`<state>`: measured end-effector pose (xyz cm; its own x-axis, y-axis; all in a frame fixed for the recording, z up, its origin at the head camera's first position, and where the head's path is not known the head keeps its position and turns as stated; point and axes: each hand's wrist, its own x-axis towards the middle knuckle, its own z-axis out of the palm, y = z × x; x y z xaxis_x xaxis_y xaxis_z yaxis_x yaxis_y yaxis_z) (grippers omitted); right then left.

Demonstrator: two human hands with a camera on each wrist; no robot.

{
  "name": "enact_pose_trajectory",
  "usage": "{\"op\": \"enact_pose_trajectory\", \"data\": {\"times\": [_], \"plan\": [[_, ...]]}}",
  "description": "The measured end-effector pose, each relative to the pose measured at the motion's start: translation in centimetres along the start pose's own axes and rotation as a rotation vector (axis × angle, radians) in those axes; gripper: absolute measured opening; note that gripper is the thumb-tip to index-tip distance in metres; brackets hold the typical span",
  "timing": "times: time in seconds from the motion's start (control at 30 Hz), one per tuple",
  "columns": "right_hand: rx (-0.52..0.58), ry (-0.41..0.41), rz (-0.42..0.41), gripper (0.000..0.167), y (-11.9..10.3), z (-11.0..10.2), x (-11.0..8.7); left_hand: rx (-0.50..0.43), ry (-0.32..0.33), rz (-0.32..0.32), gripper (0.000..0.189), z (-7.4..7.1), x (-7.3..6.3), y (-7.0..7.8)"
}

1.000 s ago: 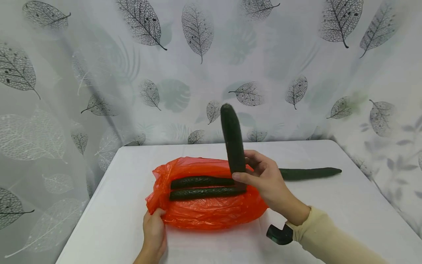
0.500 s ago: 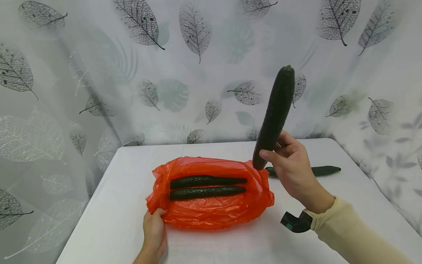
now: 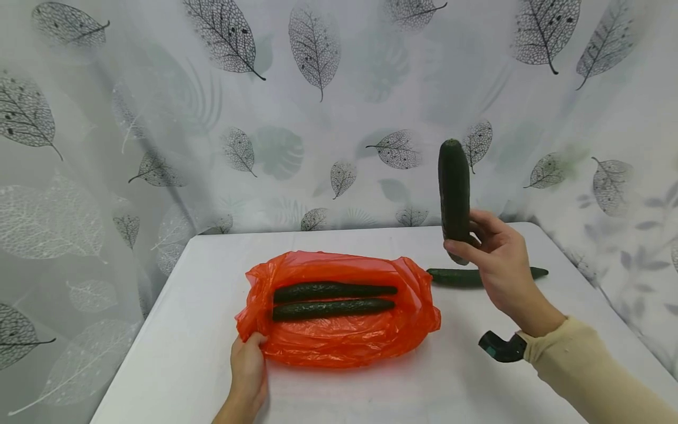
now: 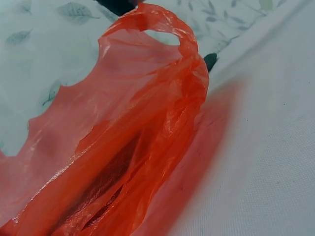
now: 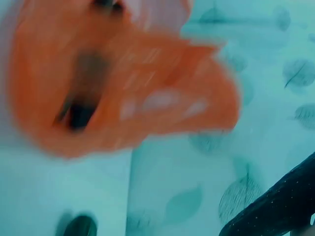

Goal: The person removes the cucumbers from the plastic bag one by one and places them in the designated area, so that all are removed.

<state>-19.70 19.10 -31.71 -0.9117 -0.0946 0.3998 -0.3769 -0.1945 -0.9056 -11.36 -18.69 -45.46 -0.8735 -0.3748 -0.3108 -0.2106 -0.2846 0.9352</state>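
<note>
In the head view, my right hand [image 3: 500, 268] pinches a dark green cucumber [image 3: 454, 188] near its lower end. It stands nearly upright in the air, right of the orange-red plastic bag [image 3: 339, 347]. The same held cucumber [image 5: 278, 201] slants across the lower right of the right wrist view. My left hand [image 3: 248, 368] grips the bag at its left front corner, thumb on top and fingers mostly hidden. Two cucumbers, one at the back [image 3: 333, 290] and one in front [image 3: 333, 309], lie side by side in the bag's opening. Crinkled bag plastic [image 4: 162, 113] fills much of the left wrist view.
Another cucumber [image 3: 458, 277] lies on the white table [image 3: 175, 353] to the right of the bag, partly behind my right hand. A leaf-patterned curtain [image 3: 339, 118] hangs behind the table. A black device [image 3: 500, 347] sits at my right wrist.
My right hand has carried the cucumber from over the bag to the right, uncovering both cucumbers inside. It tilted on the way and is now nearly upright. My left hand has stayed put.
</note>
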Motion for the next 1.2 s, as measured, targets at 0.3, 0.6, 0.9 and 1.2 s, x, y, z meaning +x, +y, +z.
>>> {"op": "enact_pose_trajectory", "data": {"times": [0.3,0.6,0.9,1.2], "plan": [[-0.529,0.002,-0.038,0.052,2.5,-4.4,-0.9,-0.015,-0.008,0.022,0.066,-0.1,0.2,-0.1],[-0.897,-0.034,-0.100,0.051,5.5,-9.1,-2.3,-0.009,-0.009,0.003,0.065,-0.2,0.3,-0.1],[-1.098,-0.199,-0.218,0.058,7.7,-13.4,-3.4,0.006,0.008,-0.007,0.065,-0.1,0.3,0.0],[-1.210,-0.302,-0.238,0.063,9.0,-16.0,-4.1,-0.008,0.007,0.011,0.064,0.0,0.2,-0.1]]}}
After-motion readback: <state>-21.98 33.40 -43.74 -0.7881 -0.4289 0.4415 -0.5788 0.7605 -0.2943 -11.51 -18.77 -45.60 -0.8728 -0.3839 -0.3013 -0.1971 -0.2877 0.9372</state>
